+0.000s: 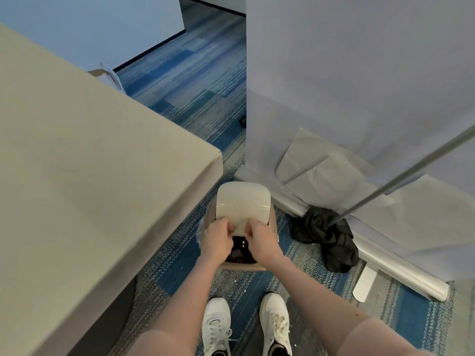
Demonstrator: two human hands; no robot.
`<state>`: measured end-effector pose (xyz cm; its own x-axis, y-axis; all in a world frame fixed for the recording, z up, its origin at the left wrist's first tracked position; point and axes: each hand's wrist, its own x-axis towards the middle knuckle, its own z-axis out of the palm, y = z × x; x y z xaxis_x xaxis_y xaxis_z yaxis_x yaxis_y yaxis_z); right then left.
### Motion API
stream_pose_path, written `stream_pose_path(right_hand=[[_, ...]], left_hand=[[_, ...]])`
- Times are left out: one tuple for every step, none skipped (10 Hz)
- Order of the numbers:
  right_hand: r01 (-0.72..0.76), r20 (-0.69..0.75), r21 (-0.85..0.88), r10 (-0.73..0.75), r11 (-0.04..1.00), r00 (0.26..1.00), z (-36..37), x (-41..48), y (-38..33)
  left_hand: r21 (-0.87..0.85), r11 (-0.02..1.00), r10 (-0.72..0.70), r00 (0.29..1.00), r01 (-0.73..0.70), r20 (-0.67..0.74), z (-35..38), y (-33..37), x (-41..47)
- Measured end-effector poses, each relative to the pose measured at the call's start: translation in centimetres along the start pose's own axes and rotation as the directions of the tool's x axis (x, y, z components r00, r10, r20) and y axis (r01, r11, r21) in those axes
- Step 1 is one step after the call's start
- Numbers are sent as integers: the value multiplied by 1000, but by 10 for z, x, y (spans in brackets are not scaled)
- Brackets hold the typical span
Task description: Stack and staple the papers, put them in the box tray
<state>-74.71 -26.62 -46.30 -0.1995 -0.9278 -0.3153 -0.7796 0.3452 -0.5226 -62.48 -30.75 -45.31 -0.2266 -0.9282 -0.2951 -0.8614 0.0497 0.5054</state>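
A small beige bin (245, 267) stands on the carpet just in front of my feet, and its inside looks dark. A cream, rounded lid (243, 201) tilts over its far half. My left hand (217, 238) and my right hand (262, 242) sit side by side at the lid's near edge, fingers curled onto it. No papers, stapler or box tray show in this view.
A large beige table (90, 163) fills the left, its corner close to the bin. A pale partition wall (359, 73) rises on the right, with a black cloth (326, 240) and a slanting metal pole (398, 181) at its base. My white shoes (216, 325) stand on blue patterned carpet.
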Motion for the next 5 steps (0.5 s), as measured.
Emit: stream_pose_path(right_hand=[[-17, -18, 31, 18, 999, 1000, -1, 1, 0], [-18, -8, 29, 18, 999, 1000, -6, 0, -3], [-31, 8, 64, 31, 997, 999, -7, -1, -4], [-62, 8, 128, 62, 990, 998, -17, -5, -11], [-47, -2, 158, 48, 986, 999, -29, -13, -15]], left_hand=[[-17, 1000, 7, 999, -7, 32, -1, 0, 0], [-45, 999, 21, 997, -18, 69, -5, 1, 0], [4, 999, 50, 997, -50, 53, -9, 1, -2], [-7, 1000, 25, 998, -25, 53, -20, 11, -6], [37, 997, 74, 996, -73, -53, -32, 22, -12]])
